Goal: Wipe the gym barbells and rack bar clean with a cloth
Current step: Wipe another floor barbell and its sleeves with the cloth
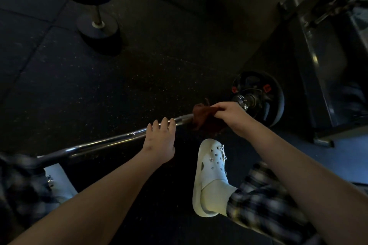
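Left hand (pixel 159 141) reaches forward, fingers curled over the barbell (pixel 103 142); just right, right hand (pixel 232 114), wrist bent, pinches the brown cloth (pixel 201 115) bunched round the bar.

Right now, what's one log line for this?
left hand: grips EZ curl bar | right hand: holds brown cloth on bar beside weight plate | stage: wiping
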